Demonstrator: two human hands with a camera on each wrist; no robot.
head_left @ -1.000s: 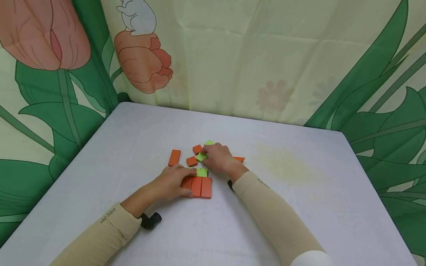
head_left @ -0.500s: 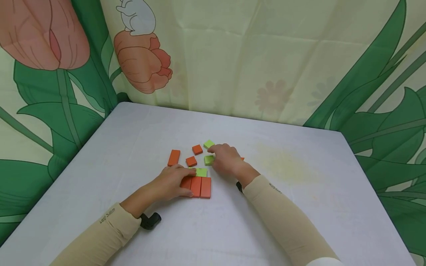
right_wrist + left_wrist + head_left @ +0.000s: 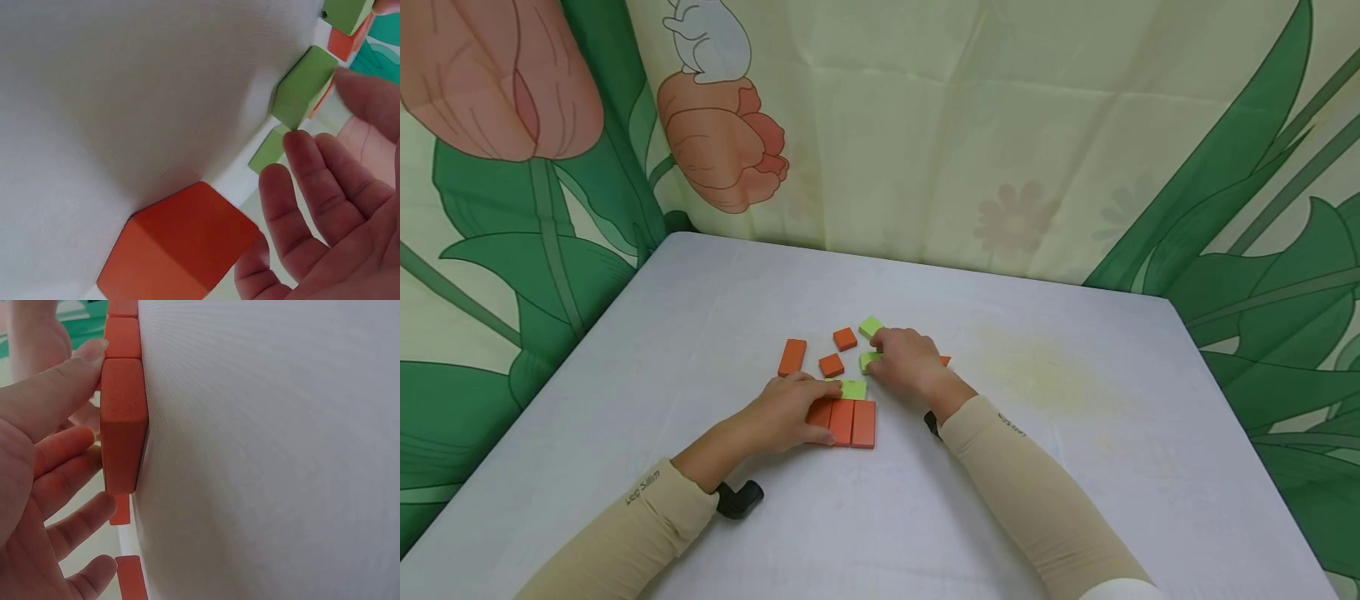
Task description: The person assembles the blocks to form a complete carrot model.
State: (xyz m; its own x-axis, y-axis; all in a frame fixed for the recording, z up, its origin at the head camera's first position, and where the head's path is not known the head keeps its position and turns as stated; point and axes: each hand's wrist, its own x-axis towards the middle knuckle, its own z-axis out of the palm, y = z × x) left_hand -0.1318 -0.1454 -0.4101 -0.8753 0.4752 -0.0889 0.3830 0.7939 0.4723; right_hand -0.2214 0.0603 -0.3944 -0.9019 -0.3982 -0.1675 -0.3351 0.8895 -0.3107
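Several orange rectangular blocks (image 3: 864,424) lie side by side on the table, with a light green block (image 3: 854,389) along their far ends. My left hand (image 3: 786,412) rests over the left part of this group, its thumb touching an orange block (image 3: 124,394) and its index finger on the green one. Just beyond, my right hand (image 3: 910,362) has a small green block (image 3: 868,362) between thumb and fingertip, still at table level. In the right wrist view, that green block (image 3: 305,87) is partly covered by the thumb. Another green block (image 3: 871,326) lies behind it.
Two small orange blocks (image 3: 845,337) lie left of my right hand, and a longer orange block (image 3: 792,357) lies farther left. An orange piece (image 3: 945,361) shows from behind the right hand. The white table (image 3: 1037,517) meets a printed curtain (image 3: 910,125) at the back.
The small green block now sits squarer and slightly farther right than a second ago. My right hand shifted right, then slightly back left onto it. The left hand stays put.
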